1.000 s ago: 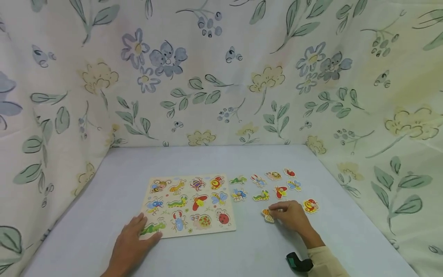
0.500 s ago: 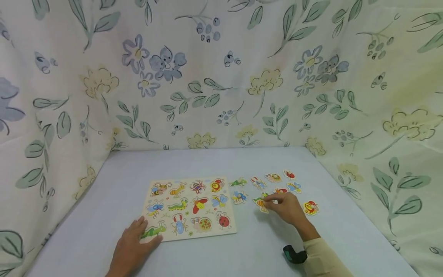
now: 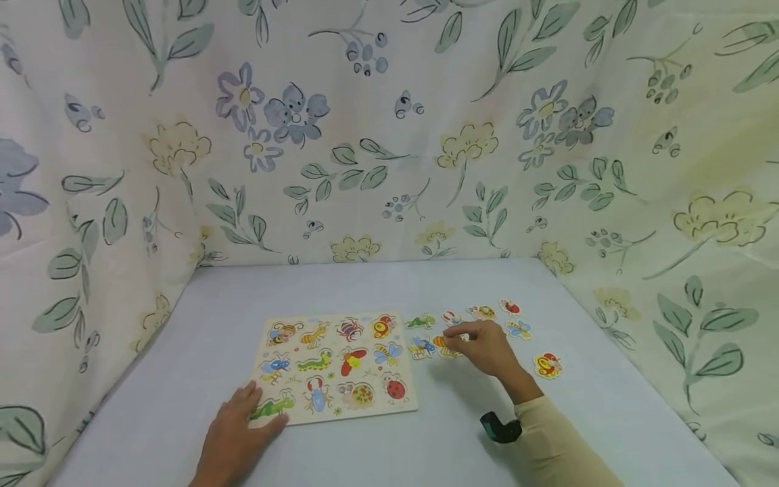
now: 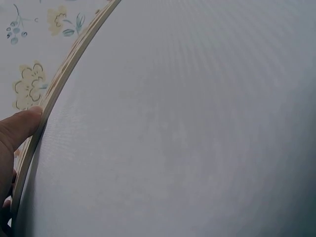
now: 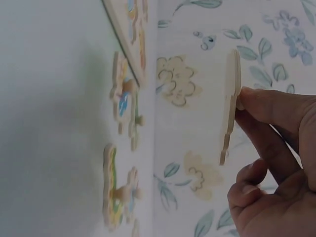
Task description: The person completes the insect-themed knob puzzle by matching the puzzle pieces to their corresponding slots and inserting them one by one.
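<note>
In the head view, a wooden insect puzzle board (image 3: 383, 406) lies left of centre. My left hand (image 3: 234, 433) rests at its near left corner, thumb on the near edge and fingers along the left side; the left wrist view shows the thumb (image 4: 22, 126) against the board's edge. My right hand (image 3: 487, 348) pinches an orange-and-yellow striped puzzle piece (image 3: 444, 346) just right of the board. The right wrist view shows the held piece (image 5: 231, 108) edge-on, raised off the table, with thumb and index finger at its back knob; the other fingers are curled.
Loose puzzle pieces lie right of the board, including a green grasshopper (image 3: 420, 320), a blue insect (image 3: 422, 348), a ladybug (image 3: 510, 307) and a red-and-yellow butterfly (image 3: 548, 365). A dark device (image 3: 500, 429) sits by the right wrist. Floral cloth (image 3: 389, 189) surrounds the white table.
My right hand has lifted the striped piece from the table and moved it left and away from me, over the loose pieces towards the board. The left hand stays at the board's corner.
</note>
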The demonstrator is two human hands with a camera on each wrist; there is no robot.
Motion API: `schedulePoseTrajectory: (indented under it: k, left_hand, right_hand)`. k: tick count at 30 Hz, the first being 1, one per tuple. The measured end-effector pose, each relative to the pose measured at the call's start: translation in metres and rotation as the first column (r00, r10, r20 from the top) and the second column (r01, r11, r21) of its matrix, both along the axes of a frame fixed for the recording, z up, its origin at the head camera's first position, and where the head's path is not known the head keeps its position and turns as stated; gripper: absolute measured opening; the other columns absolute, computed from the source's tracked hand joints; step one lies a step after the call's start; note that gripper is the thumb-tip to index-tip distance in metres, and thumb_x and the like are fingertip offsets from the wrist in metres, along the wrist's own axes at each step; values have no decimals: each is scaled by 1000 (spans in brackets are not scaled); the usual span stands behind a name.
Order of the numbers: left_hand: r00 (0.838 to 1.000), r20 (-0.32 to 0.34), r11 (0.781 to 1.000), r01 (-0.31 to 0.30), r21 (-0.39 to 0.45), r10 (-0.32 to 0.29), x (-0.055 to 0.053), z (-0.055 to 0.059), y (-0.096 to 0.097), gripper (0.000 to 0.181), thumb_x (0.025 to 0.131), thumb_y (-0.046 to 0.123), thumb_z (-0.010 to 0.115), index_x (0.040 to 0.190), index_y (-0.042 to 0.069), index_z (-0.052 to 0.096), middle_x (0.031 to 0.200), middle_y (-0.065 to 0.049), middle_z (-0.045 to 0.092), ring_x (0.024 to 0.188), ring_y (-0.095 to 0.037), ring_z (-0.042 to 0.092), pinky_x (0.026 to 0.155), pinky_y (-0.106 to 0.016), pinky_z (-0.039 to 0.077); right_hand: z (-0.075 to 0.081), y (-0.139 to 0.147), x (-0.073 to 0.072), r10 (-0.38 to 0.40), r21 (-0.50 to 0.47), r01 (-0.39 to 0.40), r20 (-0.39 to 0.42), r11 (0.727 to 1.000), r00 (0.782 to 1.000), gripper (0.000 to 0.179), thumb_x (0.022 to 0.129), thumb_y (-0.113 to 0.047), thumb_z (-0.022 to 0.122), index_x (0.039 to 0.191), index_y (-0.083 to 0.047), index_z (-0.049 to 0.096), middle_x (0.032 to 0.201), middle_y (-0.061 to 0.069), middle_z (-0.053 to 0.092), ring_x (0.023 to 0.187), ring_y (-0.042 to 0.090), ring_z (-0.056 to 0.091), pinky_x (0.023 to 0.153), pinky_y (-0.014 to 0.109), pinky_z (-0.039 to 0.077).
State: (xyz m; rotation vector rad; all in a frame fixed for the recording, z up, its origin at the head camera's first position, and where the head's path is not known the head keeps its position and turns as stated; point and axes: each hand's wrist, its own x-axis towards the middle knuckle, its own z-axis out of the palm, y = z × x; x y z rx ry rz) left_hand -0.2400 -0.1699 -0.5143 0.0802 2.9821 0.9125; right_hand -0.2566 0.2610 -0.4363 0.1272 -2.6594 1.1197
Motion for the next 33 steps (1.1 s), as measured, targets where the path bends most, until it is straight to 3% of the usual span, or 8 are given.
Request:
schedulePoseTrajectory:
  k: [6, 15, 22, 29, 33]
  left_hand:
    - [1000, 3, 1000, -9, 5, 9, -2, 2, 2, 103, 75, 67, 69, 138, -10, 42, 150, -25, 29, 139, -46, 17, 111, -59, 10]
    - [1000, 9, 1000, -13, 20, 13, -2, 0, 1, 103, 74, 66, 70, 138, -10, 43, 150, -25, 29, 139, -46, 16, 111, -59, 9]
    - [999, 26, 1000, -21, 17, 21, -1, -1, 0, 105, 72, 67, 70, 138, -10, 43, 150, -25, 29, 139, -46, 16, 111, -61, 10]
    - [999, 26, 999, -27, 25, 27, 0, -1, 0, 104, 72, 66, 71, 138, -10, 43, 150, -24, 31, 139, -46, 17, 111, -61, 10]
    - [999, 21, 999, -26, 27, 25, 0, -1, 1, 105, 72, 67, 71, 138, -10, 43, 150, -24, 31, 139, -46, 17, 111, -60, 10]
  right_hand:
    - [6, -18, -13, 63, -11, -64, -47, 998, 997, 10, 79, -14, 81, 89, -19, 80, 86, -8, 71, 68, 19, 46, 51, 27, 35]
    - [12, -45, -27, 86, -30, -88, -41, 996, 995, 10, 82, -17, 79, 91, -19, 80, 94, -9, 71, 92, 28, 56, 75, 37, 43]
    - [15, -70, -42, 141, -27, -144, -101, 989, 985, 9, 82, -16, 79, 91, -17, 80, 90, -12, 70, 80, 21, 51, 66, 36, 41]
    - [20, -100, -54, 197, -22, -201, -124, 979, 973, 9, 84, -15, 77, 92, -15, 79, 93, -9, 71, 85, 22, 54, 72, 35, 43]
    - [21, -115, -62, 240, -22, -245, -149, 969, 959, 9, 85, -14, 75, 93, -13, 79, 95, -7, 71, 77, 17, 52, 65, 33, 43]
